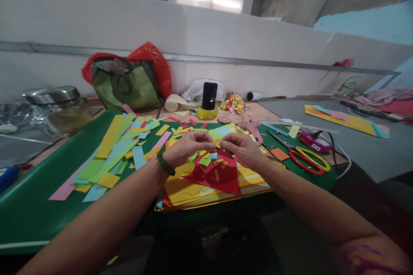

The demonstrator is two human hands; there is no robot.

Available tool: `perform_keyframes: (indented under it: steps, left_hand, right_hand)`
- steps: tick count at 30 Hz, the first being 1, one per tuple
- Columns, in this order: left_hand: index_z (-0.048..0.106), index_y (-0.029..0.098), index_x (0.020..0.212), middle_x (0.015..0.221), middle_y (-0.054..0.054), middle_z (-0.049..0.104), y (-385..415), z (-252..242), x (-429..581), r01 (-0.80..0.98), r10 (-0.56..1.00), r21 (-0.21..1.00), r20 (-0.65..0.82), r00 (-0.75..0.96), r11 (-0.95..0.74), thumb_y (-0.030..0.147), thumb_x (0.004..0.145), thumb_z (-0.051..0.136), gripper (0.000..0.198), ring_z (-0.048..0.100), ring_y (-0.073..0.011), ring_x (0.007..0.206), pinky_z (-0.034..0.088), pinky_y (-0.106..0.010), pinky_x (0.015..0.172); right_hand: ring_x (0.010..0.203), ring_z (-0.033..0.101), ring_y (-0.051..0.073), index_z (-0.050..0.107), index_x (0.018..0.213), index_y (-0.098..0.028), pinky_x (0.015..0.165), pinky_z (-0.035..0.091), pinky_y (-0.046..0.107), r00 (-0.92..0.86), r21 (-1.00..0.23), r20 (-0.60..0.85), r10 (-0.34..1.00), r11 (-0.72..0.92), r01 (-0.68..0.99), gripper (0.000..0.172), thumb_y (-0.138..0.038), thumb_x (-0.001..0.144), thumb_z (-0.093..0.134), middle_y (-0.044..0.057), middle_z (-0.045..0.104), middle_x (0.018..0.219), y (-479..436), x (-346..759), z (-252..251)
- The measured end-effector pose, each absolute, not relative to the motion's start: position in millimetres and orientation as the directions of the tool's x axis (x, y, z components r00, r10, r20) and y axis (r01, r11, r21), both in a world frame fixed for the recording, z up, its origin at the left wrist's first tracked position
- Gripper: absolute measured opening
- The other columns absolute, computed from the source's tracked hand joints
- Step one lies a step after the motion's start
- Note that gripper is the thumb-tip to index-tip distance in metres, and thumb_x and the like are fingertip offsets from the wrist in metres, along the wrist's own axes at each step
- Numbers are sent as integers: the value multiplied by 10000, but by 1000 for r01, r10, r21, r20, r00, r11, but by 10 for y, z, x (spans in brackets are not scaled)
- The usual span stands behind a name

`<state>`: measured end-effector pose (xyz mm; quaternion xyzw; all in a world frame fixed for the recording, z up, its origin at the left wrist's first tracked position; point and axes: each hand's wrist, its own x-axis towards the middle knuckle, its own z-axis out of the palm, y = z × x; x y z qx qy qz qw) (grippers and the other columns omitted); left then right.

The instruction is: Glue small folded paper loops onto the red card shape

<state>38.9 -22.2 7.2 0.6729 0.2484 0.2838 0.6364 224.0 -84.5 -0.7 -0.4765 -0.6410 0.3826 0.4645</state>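
Note:
My left hand (pixel 189 149), with a dark green beaded bracelet (pixel 165 164) at the wrist, is closed in a pinch. Facing it, my right hand (pixel 242 148) pinches too, and a small yellow paper piece (pixel 217 142) shows between both sets of fingertips. Just below lies a red paper sheet (pixel 227 180) with small green, yellow and blue scraps on it. It rests on a stack of coloured paper (pixel 180 189), mostly yellow on top. Long paper strips (pixel 111 137) in yellow, green, blue and pink lie left of my left hand.
Scissors (pixel 309 159) with red and yellow handles lie at right, beside a purple device (pixel 314 142). A phone (pixel 209 95) stands upright on a yellow tape roll (pixel 207 113). Behind are a green bag (pixel 127 86) and a curly paper cluster (pixel 234 104); a glass jar (pixel 60 114) stands left.

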Motion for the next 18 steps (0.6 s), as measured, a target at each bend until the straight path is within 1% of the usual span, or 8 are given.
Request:
perform_keyframes:
  steps: [2,5,9,13,18]
  left_hand:
    - [624,150,710,661,-9,669,-232,79,388,-18,699,997,70,712,-81,301,667,759,207,596,-126,674,440,-275,709]
    - [634,149,706,640,2,630,-243,89,389,6,714,992,88,695,-128,309,688,729,187,551,-115,645,420,-262,667]
    - [642,147,668,624,13,593,-249,89,395,45,726,986,88,682,-162,320,664,739,198,498,-104,621,402,-242,621]
    - [663,144,701,648,5,609,-246,73,393,59,709,981,90,700,-183,339,654,750,219,494,-106,617,399,-236,597]
    - [662,143,724,660,9,603,-228,51,379,83,695,973,92,713,-214,332,668,736,210,480,-100,617,389,-231,598]
  right_hand:
    - [528,465,92,589,683,-171,499,398,235,-102,-887,313,944,329,324,346,-505,750,651,-17,554,594,-868,2249,-10]
    - [563,500,110,621,697,-168,502,408,233,-78,-796,431,899,419,436,259,-411,788,621,7,598,622,-910,2276,-17]
    - [581,552,123,636,702,-176,522,442,233,-70,-718,519,852,479,505,199,-344,803,604,22,646,645,-958,2284,-20]
    - [571,571,123,631,685,-182,521,456,232,-67,-692,536,842,483,536,184,-324,799,608,19,655,637,-959,2260,-23]
    - [561,564,129,621,672,-182,508,458,240,-45,-721,505,862,450,527,208,-352,790,612,18,645,620,-909,2247,-53]
